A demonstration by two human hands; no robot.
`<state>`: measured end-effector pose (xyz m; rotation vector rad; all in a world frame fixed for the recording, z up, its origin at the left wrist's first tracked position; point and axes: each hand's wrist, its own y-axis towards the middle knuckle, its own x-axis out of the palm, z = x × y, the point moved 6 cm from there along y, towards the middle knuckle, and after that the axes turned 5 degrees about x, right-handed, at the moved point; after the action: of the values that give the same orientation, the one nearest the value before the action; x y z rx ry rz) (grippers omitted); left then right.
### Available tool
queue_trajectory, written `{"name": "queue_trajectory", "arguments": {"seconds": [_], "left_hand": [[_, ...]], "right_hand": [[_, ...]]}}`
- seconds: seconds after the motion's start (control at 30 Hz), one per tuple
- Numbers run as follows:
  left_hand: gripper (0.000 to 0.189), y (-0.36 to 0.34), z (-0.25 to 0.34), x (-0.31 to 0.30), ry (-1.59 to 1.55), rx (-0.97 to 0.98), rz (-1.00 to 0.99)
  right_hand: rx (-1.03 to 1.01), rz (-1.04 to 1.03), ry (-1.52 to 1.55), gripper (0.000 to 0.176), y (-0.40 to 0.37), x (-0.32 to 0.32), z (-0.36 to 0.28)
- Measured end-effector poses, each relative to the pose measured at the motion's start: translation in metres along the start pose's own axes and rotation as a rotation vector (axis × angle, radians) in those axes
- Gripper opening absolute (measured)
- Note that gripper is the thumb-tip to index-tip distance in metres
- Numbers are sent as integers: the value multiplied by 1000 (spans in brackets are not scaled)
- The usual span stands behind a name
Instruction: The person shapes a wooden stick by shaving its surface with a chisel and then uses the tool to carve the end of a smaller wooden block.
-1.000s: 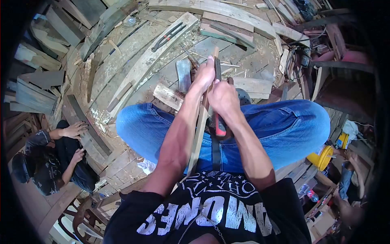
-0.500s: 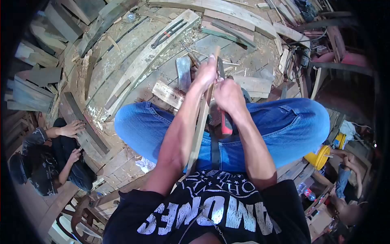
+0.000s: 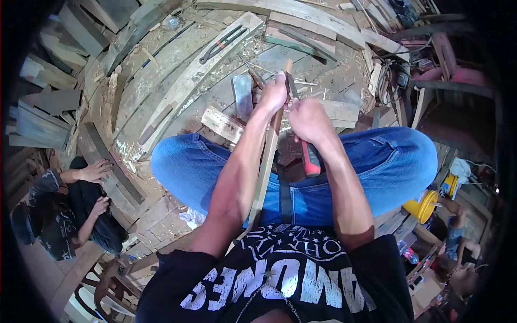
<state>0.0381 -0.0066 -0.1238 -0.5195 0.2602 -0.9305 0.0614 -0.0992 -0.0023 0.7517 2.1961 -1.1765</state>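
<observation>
Far L: co-worker (image 3: 59, 215) seated on floor, both hands on dark plank (image 3: 116, 172). Upper ctr: pliers (image 3: 221, 44) lying on pale board (image 3: 188, 86). Ctr: left hand (image 3: 273, 96) closed round wood strip (image 3: 264, 172); strip runs from chest over lap, tip past knuckles. Just R: right hand (image 3: 308, 121) fisted on red-handled tool (image 3: 311, 160), blade against strip beside left hand. Far R: yellow bucket (image 3: 423, 207).

A long thin wooden strip (image 3: 265, 167) stands tilted, a red-handled blade (image 3: 311, 159) against its upper end.
</observation>
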Motion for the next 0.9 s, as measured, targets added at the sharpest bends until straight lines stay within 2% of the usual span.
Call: {"name": "queue_trajectory", "arguments": {"seconds": [0.07, 0.13, 0.17, 0.2, 0.3, 0.33, 0.37, 0.47, 0.53, 0.7, 0.83, 0.9], "left_hand": [[70, -4, 5, -1, 10, 11, -8], [71, 7, -7, 4, 23, 41, -11], [66, 13, -18, 10, -23, 14, -20], [62, 17, -25, 11, -63, -16, -27], [61, 0, -14, 6, -51, -44, -55], [61, -3, -6, 6, -99, -44, -88], [60, -6, 1, 4, -79, -42, -38], [66, -2, 1, 4, -77, 3, -36], [66, -2, 1, 5, -69, 0, -30], [66, 0, 0, 8, -91, 18, -48], [66, 1, 0, 10, -136, 36, -73], [68, -1, 0, 7, -65, 16, -40]], "right_hand": [[48, -56, 35, 46, 2, 2, 4], [-89, 115, -93, 45, 10, 1, 1], [-82, 148, -102, 46, 17, -6, 0], [-52, 98, -88, 45, 30, -6, 5], [-91, 121, -94, 46, 26, -16, 0], [-28, 46, -79, 46, 24, -13, 4], [28, -27, -65, 47, 23, -11, 4], [58, -119, -23, 48, 0, -18, -3], [22, -120, -55, 47, -4, -19, -3], [123, -151, -18, 46, -13, -21, -3], [113, -140, -42, 47, -8, -13, 8], [96, -133, -40, 47, -7, -11, 5]]}}
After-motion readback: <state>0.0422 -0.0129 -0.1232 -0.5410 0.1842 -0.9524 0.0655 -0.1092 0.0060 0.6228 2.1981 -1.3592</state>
